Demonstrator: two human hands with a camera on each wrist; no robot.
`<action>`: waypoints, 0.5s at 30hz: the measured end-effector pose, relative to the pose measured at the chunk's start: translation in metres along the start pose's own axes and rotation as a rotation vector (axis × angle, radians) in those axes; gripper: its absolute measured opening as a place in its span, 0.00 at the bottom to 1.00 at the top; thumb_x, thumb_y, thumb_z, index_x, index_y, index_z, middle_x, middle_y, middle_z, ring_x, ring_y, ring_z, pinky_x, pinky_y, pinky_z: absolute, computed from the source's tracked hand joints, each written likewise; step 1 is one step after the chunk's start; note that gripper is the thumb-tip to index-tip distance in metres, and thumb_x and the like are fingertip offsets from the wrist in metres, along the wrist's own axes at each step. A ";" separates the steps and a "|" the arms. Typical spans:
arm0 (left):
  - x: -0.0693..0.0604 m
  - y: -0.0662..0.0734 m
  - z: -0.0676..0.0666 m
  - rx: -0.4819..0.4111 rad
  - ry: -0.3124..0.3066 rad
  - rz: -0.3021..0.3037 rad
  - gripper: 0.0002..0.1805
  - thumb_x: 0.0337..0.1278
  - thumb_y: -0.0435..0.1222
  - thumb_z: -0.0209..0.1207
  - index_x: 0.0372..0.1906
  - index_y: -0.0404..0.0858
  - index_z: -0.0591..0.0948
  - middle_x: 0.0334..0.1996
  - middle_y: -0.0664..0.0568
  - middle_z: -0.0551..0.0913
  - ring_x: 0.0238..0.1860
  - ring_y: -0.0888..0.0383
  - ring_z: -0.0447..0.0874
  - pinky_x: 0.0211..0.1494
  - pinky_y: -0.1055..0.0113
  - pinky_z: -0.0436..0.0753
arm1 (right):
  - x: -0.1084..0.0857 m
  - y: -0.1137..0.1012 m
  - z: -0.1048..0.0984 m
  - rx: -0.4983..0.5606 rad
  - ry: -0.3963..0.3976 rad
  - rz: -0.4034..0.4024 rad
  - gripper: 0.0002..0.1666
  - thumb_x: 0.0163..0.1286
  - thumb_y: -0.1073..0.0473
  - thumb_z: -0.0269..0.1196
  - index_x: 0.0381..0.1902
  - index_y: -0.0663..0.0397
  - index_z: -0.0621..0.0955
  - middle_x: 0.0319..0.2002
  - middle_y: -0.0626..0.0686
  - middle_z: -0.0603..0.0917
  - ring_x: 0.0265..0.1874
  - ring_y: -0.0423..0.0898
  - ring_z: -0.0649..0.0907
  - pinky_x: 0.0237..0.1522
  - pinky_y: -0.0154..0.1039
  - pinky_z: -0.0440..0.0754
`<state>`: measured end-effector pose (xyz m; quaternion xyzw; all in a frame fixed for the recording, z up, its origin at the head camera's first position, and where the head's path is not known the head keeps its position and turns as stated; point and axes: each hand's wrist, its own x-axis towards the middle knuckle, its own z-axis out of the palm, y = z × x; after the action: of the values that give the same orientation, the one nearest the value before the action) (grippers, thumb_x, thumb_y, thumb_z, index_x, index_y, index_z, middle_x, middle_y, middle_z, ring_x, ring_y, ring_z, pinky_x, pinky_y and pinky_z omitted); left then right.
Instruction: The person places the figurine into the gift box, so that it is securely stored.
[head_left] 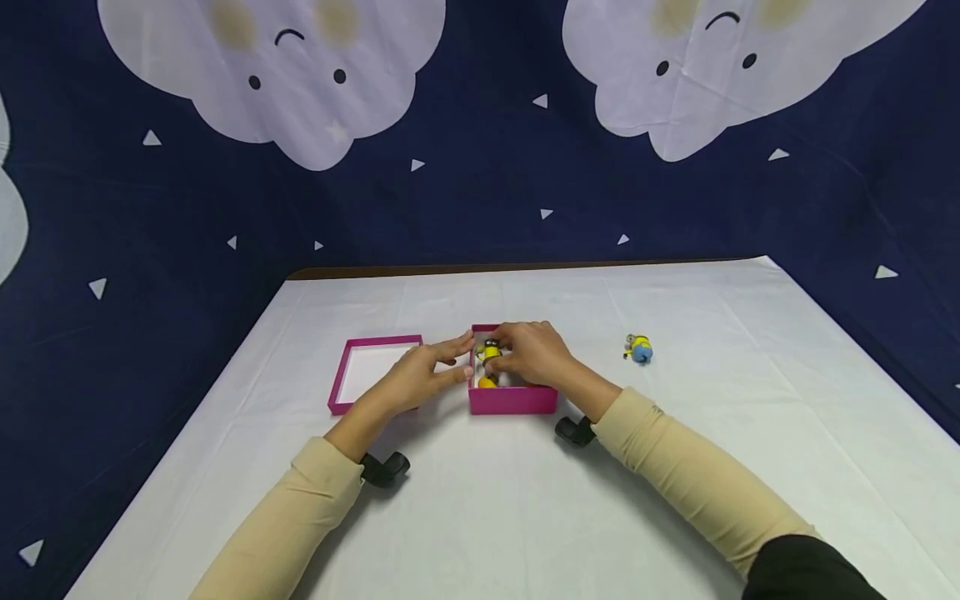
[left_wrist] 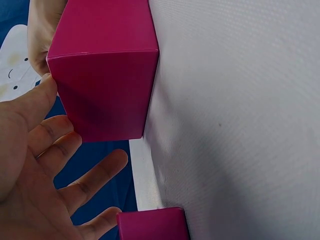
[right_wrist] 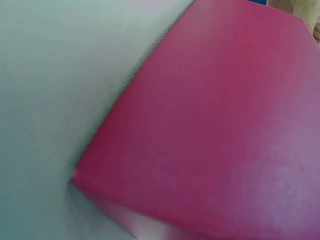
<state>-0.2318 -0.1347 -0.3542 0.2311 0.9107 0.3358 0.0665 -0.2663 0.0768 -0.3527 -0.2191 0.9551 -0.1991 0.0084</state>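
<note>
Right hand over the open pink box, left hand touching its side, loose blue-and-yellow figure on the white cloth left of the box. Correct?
Not quite: the loose blue-and-yellow figure lies right of the open pink box, as the head view shows. The rest stands.

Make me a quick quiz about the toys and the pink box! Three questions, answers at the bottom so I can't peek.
1. Which hand reaches into the box?
2. True or false: every toy is inside the box.
3. Fill the gap: from the person's seat, the lid lies to the ____ of the box.

Key: 1. The right hand. 2. False; one toy is on the table. 3. Left.
</note>
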 end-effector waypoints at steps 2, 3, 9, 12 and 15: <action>0.000 0.000 0.000 0.000 -0.003 -0.001 0.31 0.62 0.49 0.56 0.69 0.51 0.65 0.71 0.62 0.61 0.60 0.51 0.76 0.61 0.46 0.73 | 0.000 0.000 0.000 -0.007 -0.001 0.004 0.32 0.55 0.42 0.69 0.54 0.52 0.80 0.45 0.50 0.87 0.48 0.48 0.83 0.58 0.50 0.71; 0.000 0.000 -0.001 0.001 -0.003 -0.001 0.31 0.62 0.49 0.56 0.69 0.51 0.65 0.71 0.63 0.61 0.60 0.51 0.76 0.61 0.46 0.73 | 0.000 -0.001 0.001 -0.010 -0.001 0.006 0.32 0.54 0.42 0.69 0.54 0.51 0.80 0.45 0.50 0.87 0.48 0.48 0.83 0.58 0.50 0.71; 0.000 0.001 -0.001 0.009 -0.003 0.007 0.30 0.62 0.49 0.56 0.69 0.51 0.65 0.71 0.62 0.61 0.59 0.51 0.77 0.60 0.48 0.74 | 0.001 -0.002 0.002 -0.030 0.001 0.015 0.31 0.53 0.41 0.70 0.52 0.48 0.81 0.44 0.47 0.88 0.48 0.46 0.83 0.57 0.49 0.70; 0.000 0.000 -0.001 0.009 -0.007 0.010 0.30 0.62 0.49 0.56 0.69 0.50 0.65 0.71 0.62 0.60 0.59 0.50 0.77 0.60 0.48 0.74 | 0.001 -0.002 0.003 -0.036 0.000 0.020 0.31 0.53 0.40 0.70 0.52 0.48 0.81 0.44 0.46 0.88 0.48 0.46 0.83 0.56 0.49 0.71; 0.000 0.000 -0.001 0.006 -0.010 0.007 0.30 0.63 0.48 0.56 0.69 0.49 0.65 0.71 0.62 0.60 0.59 0.50 0.77 0.61 0.47 0.74 | 0.002 -0.003 0.003 -0.050 -0.004 0.028 0.32 0.53 0.39 0.70 0.52 0.48 0.81 0.46 0.46 0.87 0.49 0.46 0.83 0.55 0.48 0.71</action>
<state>-0.2323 -0.1351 -0.3534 0.2363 0.9105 0.3322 0.0694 -0.2670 0.0727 -0.3544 -0.2064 0.9627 -0.1748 0.0075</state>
